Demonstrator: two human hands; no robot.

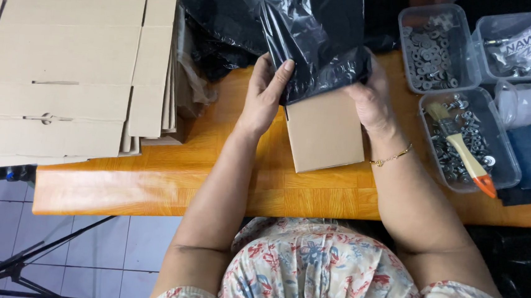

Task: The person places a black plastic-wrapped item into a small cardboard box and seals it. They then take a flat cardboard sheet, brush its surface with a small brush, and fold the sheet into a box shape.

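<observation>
A small brown cardboard box point(324, 134) lies on the orange wooden table point(151, 184), its far end inside a black plastic bag point(313, 40). My left hand point(264, 96) grips the bag's left edge, thumb on top of the plastic. My right hand point(371, 100) holds the bag's right edge against the box's side. The bag's mouth covers roughly the upper third of the box; the rest of the box sticks out toward me.
A stack of flat cardboard box blanks point(66, 60) fills the table's left side. At right stand clear plastic tubs: one with washers point(437, 52), one with screws and a paintbrush point(465, 147), one with bagged parts point(525, 43). More black bags point(219, 15) lie behind. A tripod leg point(27, 263) stands on the tiled floor.
</observation>
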